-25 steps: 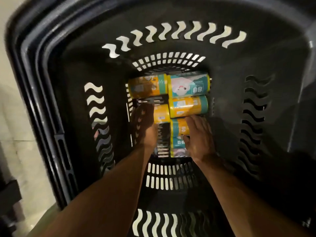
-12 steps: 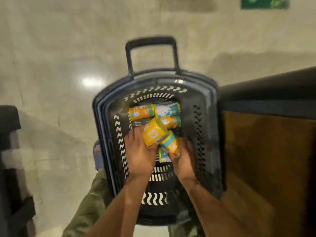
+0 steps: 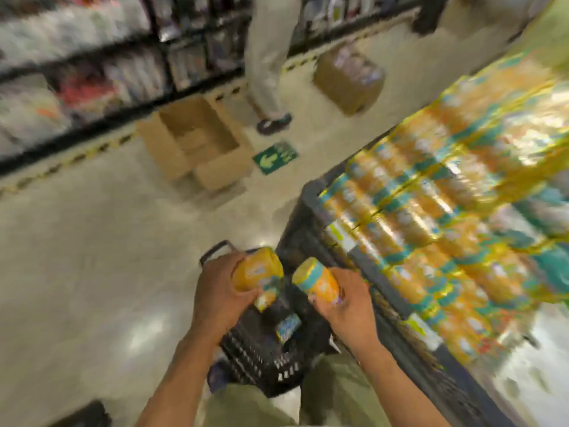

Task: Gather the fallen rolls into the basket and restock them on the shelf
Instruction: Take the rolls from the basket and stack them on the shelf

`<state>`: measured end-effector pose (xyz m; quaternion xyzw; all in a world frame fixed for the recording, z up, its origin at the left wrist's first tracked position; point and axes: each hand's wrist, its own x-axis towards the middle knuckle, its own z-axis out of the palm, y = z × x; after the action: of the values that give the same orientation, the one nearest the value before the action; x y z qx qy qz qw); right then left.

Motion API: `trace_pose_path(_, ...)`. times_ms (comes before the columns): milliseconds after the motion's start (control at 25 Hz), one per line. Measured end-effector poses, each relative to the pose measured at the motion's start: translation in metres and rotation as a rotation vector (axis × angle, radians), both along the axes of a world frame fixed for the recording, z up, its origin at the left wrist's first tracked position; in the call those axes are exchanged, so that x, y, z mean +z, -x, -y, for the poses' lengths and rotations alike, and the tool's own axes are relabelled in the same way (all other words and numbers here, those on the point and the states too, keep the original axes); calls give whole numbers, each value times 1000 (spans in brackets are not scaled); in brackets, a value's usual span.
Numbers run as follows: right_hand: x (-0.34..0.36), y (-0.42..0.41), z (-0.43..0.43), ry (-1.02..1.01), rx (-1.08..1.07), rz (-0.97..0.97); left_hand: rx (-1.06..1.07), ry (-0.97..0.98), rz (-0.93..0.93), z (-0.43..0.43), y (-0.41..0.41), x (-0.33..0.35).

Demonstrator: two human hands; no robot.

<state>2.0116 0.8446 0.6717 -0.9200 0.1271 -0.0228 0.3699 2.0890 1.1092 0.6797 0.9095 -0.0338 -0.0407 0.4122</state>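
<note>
Now the left hand and right hand are each gripping a roll above the basket; they should be going flat onto the shelf rows

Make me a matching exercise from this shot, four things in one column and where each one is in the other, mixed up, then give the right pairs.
Things:
1. yellow roll with teal band
2. open brown cardboard box
3. black plastic basket
4. green arrow sign

Places:
A. flat on the floor beside the box
B. below both hands, by the person's legs
C. in the right hand
D. standing on the aisle floor, flaps open

Pairs: 1-C, 2-D, 3-B, 4-A
</note>
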Motion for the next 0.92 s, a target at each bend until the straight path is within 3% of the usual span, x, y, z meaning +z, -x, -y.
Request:
trace_pose_path(160,83,3,60,78,-207,173,-269,-5,93,72,-65,87)
trace_pose_path(400,148,-61,182,208,-403,167,-655,-52,232,231,-176,157)
trace_pose_path(600,151,-138,297,343,-450,211,-818,-95,331,366,-271,170)
trace_pose_path(720,136,-175,339,405,-436,97,-922,-129,332,431,-309,162)
trace_pose_path(800,116,-181,349,469,-363,65,-978,-173,275,455,-317,147)
trace_pose_path(920,95,-178,349,444,-305,177,-992,-217,302,453,-318,123)
